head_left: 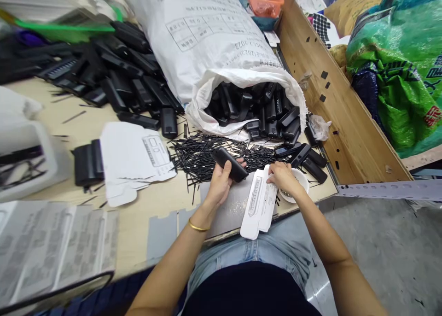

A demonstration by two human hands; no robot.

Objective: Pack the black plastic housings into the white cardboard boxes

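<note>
My left hand (221, 180) is closed around a black plastic handset-like part (230, 163), held just above the table edge. My right hand (283, 177) rests with fingers curled at the rim of a small white bowl (303, 179), touching the top of a flat white printed carton (259, 206) that lies on the table edge in front of me. What the right fingers pinch, if anything, is hidden. A heap of thin black pins (203, 154) lies just beyond both hands.
A big white sack (207, 35) lies open, spilling black parts (257, 111). More black parts (117, 76) are piled at the back left. Flat cartons (133, 161) and printed sheets (51, 247) lie left. A wooden board (331, 99) walls the right; green bags (397, 67) beyond.
</note>
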